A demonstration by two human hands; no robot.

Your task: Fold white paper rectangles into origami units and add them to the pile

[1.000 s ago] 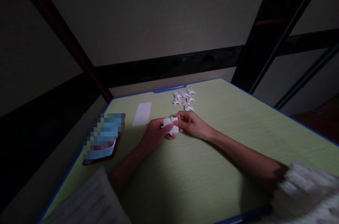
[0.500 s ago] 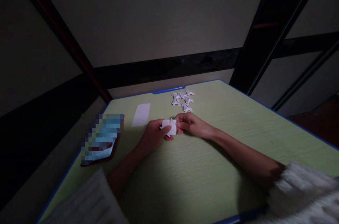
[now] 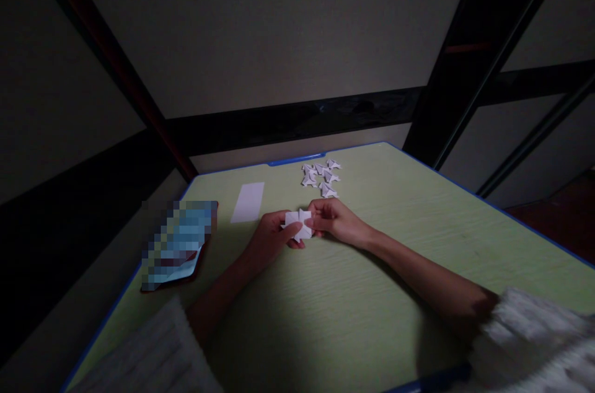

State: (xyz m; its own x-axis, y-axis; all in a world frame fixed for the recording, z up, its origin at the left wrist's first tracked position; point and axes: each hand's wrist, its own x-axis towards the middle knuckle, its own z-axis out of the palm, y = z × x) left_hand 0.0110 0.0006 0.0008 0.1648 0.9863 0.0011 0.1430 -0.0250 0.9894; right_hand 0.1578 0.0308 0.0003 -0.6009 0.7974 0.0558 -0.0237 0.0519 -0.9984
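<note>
Both my hands meet over the middle of a pale green table [image 3: 353, 294] and pinch one small white folded paper piece [image 3: 299, 223]. My left hand [image 3: 272, 235] grips its left side with thumb on top. My right hand [image 3: 337, 219] holds its right edge with closed fingers. Just beyond the hands lies a cluster of several finished white folded paper shapes [image 3: 320, 175]. A flat white paper strip [image 3: 248, 201] lies to the left of the hands.
A pixelated blue and red object [image 3: 178, 244] lies near the table's left edge. The table has a blue rim [image 3: 297, 158]. Dark metal frame bars [image 3: 460, 52] stand behind the table against a plain wall. The room is dim.
The hands and the folded paper stay in nearly the same place. The fingers shift slightly on the piece; the view has drifted a little.
</note>
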